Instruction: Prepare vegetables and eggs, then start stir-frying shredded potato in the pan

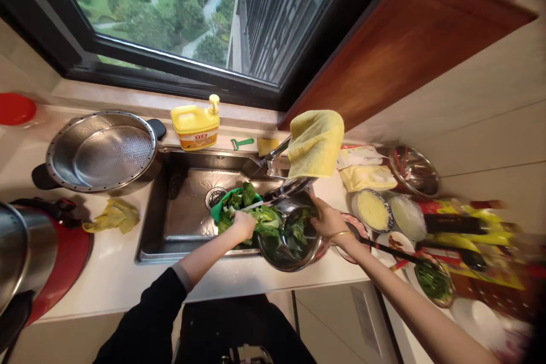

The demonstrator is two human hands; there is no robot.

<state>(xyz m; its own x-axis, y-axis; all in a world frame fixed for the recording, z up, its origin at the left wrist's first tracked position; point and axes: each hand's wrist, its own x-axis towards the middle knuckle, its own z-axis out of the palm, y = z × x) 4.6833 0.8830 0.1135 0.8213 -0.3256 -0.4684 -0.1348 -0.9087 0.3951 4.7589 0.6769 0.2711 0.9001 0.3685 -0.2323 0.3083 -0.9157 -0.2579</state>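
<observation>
sink (183, 216), faucet (294, 187) above leafy greens (269, 222)

Daylit window (170, 11), warm indoor light, glints in steel sink (183, 205), right edge stretched, blurred

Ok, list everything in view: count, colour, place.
Sink: 1, silver, centre
Window: 1, black-framed, behind sink
Panel: 1, brown, by window
Tap: 1, silver, behind sink
Cloth: 1, yellow, over tap
Peeler: 1, green, behind sink
Sponge: 1, yellow, beside peeler
Bottle: 1, yellow, behind sink
Pan: 1, silver, left counter
Glove or rag: 1, yellow, left counter
Cookware: count unclear, red-silver, far left
Lid: 1, red, back left
Basket: 1, green, in sink
Pot: 1, silver, sink's right end
Greens: many, green, sink and pot
Bowls: several, multicoloured, right counter
Packets: several, assorted, right counter
Left hand: 1, on greens
Right hand: 1, at pot's rim
</observation>
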